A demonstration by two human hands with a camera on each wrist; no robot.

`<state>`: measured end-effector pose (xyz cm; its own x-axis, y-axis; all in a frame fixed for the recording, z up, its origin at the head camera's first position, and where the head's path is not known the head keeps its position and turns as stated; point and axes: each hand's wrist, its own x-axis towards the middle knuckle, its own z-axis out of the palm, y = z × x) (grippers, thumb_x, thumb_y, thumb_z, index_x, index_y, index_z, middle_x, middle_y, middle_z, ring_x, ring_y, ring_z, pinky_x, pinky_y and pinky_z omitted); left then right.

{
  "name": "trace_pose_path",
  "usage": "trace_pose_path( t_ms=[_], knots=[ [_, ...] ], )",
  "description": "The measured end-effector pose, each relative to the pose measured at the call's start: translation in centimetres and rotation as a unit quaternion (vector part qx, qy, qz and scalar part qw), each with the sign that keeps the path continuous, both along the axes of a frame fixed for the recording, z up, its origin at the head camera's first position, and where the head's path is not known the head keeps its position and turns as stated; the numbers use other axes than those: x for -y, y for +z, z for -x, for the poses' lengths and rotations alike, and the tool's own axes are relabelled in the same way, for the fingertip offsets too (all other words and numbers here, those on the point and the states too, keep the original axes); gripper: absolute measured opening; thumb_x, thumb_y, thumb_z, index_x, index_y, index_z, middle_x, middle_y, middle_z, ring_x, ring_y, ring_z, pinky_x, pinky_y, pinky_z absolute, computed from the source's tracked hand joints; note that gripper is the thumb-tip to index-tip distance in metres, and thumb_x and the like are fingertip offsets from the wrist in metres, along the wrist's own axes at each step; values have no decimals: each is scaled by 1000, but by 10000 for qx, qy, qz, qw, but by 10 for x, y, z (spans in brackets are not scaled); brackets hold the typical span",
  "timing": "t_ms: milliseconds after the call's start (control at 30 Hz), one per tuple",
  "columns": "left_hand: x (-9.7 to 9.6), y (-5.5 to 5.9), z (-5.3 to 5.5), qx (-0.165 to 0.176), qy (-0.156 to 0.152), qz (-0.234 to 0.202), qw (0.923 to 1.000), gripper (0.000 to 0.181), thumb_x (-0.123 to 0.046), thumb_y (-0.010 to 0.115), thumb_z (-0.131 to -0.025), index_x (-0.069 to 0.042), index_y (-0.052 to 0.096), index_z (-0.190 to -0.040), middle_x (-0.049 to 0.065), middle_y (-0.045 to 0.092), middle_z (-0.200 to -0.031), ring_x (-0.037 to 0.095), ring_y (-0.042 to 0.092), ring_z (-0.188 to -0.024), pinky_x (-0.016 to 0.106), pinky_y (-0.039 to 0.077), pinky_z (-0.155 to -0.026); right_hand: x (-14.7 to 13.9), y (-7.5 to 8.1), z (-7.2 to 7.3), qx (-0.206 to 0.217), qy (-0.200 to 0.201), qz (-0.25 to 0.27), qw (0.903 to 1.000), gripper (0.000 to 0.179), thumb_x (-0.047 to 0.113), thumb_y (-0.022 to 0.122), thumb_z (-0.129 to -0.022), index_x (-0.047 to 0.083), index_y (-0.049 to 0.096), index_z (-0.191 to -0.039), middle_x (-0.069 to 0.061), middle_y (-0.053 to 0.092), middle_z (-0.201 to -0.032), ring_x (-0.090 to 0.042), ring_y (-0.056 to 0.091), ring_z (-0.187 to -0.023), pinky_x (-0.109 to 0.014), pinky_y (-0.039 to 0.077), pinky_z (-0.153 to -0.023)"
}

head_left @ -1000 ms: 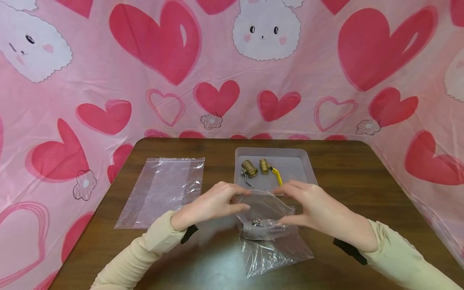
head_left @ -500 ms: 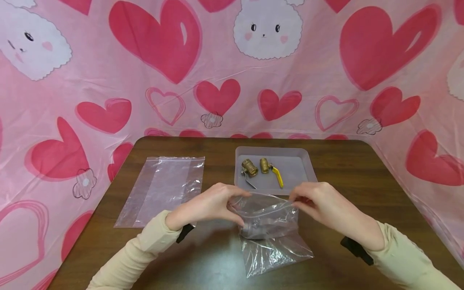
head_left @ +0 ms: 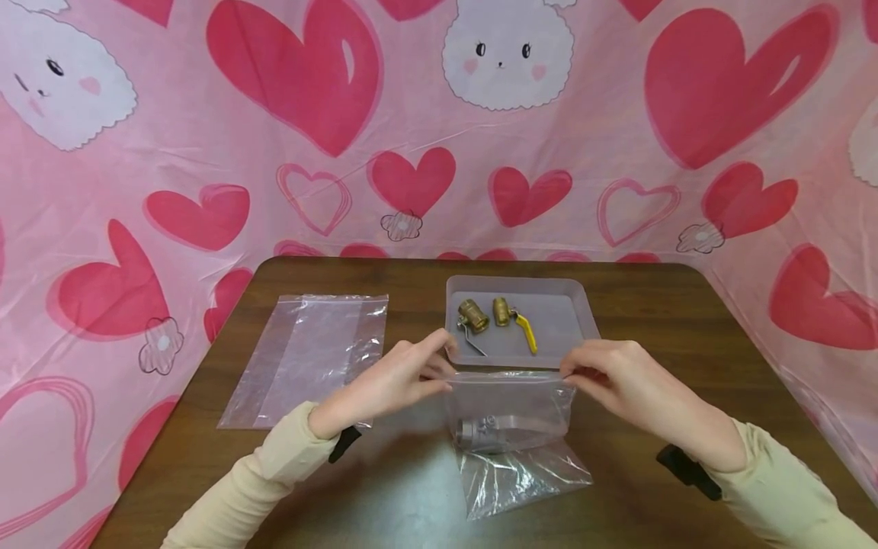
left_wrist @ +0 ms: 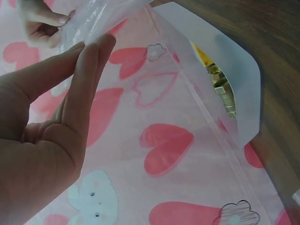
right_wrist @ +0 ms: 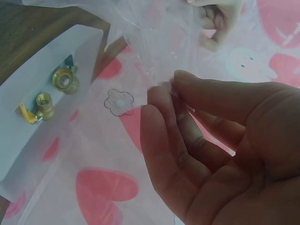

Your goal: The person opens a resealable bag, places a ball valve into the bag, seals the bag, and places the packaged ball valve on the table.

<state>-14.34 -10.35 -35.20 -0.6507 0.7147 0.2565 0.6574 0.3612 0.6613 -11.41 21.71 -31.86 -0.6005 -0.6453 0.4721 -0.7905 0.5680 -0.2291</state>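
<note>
1 clear bag (head_left: 524,408) between left hand (head_left: 386,385) and right hand (head_left: 639,390)

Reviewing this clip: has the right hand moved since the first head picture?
Yes: the right hand has shifted rightward against the tray, toward its near right corner.

Counter (head_left: 652,320): one bag (head_left: 312,358), frame left; tray (head_left: 559,320), right of centre, two valves (head_left: 473,316) within; second bag (head_left: 524,408) before tray, fitting (head_left: 483,432) inside.
</note>
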Motion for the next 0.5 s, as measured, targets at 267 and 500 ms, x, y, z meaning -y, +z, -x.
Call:
trace_pose_path(
  t_ms=[267, 500],
  knots=[
    [9, 6, 6, -248, 306, -180, 9991, 7, -8, 75, -87, -10, 74, -93, 2, 78, -88, 4, 71, -77, 16, 55, -69, 0, 4, 0, -101, 173, 69, 9998, 28, -4, 82, -71, 15, 67, -86, 12, 63, -82, 5, 55, -74, -6, 46, -66],
    [14, 12, 4, -501, 435, -364, 9971, 7, -8, 76, -86, -11, 76, -92, 0, 77, -85, -1, 66, -73, 16, 53, -64, 1, 7, 0, -167, 217, 74, 9996, 14, 5, 75, -85, 14, 65, -89, 12, 60, -83, 4, 51, -75, -7, 45, -67]
  ],
)
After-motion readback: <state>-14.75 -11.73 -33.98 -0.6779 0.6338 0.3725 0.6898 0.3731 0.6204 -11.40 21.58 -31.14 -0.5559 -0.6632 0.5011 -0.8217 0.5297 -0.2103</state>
